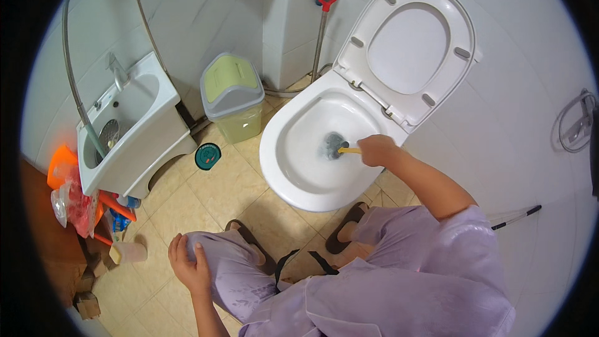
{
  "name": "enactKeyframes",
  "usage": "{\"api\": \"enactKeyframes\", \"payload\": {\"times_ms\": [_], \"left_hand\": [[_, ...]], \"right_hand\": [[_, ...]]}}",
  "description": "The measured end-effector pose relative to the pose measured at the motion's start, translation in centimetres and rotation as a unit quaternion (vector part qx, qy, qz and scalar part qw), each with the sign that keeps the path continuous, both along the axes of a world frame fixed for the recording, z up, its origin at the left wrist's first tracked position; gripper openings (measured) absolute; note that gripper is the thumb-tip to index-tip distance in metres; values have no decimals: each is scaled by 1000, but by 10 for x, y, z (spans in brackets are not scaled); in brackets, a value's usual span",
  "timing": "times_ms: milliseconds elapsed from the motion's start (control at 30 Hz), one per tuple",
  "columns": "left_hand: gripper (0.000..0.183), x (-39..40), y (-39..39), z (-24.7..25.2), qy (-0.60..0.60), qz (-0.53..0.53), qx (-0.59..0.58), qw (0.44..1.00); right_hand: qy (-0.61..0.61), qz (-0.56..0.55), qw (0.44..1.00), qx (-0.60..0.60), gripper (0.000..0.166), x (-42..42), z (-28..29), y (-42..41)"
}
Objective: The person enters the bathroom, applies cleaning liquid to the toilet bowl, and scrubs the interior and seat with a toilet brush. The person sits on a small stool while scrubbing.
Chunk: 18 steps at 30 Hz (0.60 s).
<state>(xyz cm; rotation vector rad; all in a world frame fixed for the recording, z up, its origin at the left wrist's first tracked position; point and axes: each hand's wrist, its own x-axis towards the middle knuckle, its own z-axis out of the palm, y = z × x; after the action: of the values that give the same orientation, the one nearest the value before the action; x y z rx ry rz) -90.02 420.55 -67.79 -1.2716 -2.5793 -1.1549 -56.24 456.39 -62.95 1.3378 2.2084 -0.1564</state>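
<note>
My right hand (377, 150) is closed around the yellow handle (350, 150) of what looks like a toilet brush. Its lower end reaches the dark water (333, 142) at the bottom of the white toilet bowl (299, 164), where the brush head cannot be made out clearly. Behind the bowl, the toilet seat and lid (461, 23) are raised against the wall. On my bent left knee rests my left hand (191, 262), holding nothing, with the thumb apart from the fingers.
A swing-lid bin (234, 98) stands left of the toilet, near a green floor drain cover (208, 156). Further left are a white washbasin (135, 150), orange and red plastic items (77, 196) and a plastic container (128, 252). A red-handled pole (319, 42) leans in the corner.
</note>
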Motion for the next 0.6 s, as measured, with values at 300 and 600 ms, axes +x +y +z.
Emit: {"api": "enactKeyframes", "payload": {"times_ms": [300, 600], "left_hand": [[34, 14, 28, -3, 45, -69, 0, 997], [35, 23, 46, 1, 83, -73, -13, 994]], "right_hand": [[65, -91, 986, 125, 22, 88, 37, -66], [151, 28, 959, 237, 34, 121, 57, -79]]}}
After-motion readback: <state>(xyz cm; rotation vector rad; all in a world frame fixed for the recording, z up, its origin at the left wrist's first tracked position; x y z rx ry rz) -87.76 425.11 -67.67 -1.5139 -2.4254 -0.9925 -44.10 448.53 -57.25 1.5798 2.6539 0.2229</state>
